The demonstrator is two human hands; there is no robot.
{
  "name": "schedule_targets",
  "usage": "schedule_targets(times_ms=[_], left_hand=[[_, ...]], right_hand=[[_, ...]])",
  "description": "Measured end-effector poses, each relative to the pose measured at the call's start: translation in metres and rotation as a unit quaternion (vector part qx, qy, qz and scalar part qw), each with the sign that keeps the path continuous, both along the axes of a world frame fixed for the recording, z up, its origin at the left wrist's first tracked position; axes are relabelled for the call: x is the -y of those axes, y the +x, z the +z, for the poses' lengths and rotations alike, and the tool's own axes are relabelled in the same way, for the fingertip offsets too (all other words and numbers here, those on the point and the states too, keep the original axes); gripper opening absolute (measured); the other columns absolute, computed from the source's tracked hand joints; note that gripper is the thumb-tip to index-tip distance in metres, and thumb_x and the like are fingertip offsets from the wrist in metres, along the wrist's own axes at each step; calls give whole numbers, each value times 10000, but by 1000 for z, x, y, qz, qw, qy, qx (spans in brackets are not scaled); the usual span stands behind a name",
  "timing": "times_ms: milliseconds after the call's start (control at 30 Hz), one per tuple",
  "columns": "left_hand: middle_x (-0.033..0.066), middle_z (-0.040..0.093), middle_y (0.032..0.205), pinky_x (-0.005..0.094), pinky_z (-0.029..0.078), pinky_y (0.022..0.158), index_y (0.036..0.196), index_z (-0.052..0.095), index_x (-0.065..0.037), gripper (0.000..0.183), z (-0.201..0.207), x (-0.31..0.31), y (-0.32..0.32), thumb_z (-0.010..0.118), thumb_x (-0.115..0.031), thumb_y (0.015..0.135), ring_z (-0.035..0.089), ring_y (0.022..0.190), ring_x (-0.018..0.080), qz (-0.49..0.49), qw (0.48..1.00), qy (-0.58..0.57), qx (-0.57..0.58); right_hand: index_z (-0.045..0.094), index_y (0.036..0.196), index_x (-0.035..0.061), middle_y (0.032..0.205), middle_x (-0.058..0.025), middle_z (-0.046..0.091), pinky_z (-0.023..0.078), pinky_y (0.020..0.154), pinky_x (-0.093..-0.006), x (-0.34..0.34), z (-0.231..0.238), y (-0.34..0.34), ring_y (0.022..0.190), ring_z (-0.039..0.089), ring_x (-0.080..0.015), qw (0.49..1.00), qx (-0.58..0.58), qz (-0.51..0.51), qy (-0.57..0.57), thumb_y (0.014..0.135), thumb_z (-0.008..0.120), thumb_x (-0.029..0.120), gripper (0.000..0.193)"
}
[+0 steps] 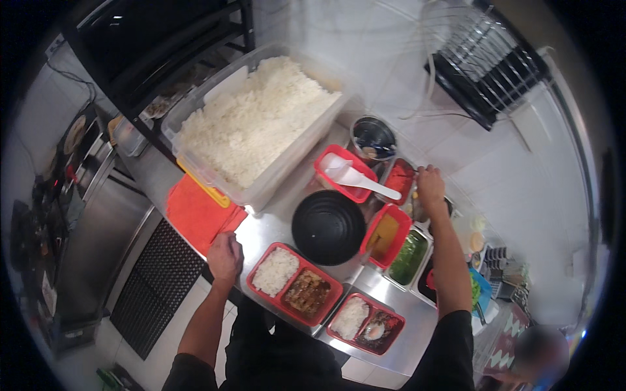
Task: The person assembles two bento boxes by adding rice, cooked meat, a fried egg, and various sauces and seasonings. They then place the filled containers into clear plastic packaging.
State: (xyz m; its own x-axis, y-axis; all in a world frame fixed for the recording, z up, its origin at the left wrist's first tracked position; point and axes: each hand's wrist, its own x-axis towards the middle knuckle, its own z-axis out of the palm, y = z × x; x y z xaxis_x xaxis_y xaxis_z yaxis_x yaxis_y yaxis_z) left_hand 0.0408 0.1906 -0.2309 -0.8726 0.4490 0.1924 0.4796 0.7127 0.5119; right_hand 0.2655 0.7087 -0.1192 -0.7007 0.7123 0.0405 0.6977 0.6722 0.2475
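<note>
the left hand (225,256) rests fingers-down on the near edge of the steel worktop (274,225), loosely closed and gripping nothing, just beside one of two red two-compartment meal trays (295,283). that tray holds white rice on one side and a brown grilled piece on the other; the second tray (366,324) holds rice and a dark saucy filling. the right hand (430,182) reaches over a row of inset containers, fingers curled down at a small pan (424,210); whether it grips anything cannot be told. one round black bowl (328,227), matte and ribbed, stands between the hands. one large clear plastic tub (254,127) is heaped with grainy white rice. one white paddle (355,176) lies across a small red tray (345,171). one orange cloth (199,212) hangs off the worktop's edge.
</note>
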Motion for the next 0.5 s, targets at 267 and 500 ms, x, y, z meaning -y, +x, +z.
schedule_targets(times_ms=[267,500], left_hand=[[133,694,899,473,530,721,1065,647,-100,151,-5,0,-2,647,-150,923,687,797,347,-14,999,-1,-35],[139,693,906,470,529,738,1059,654,-97,152,-6,-3,-2,644,-149,916,685,824,351,-3,999,-9,-36]], right_hand=[[733,1091,87,1098,-159,683,573,859,-499,-25,-7,-3,1044,663,-391,996,-53,8,-71,972,653,263,227],[759,1101,92,1069,-199,717,538,868,-521,-27,16,15,1021,685,-404,985,-90,-18,-149,963,664,280,253]])
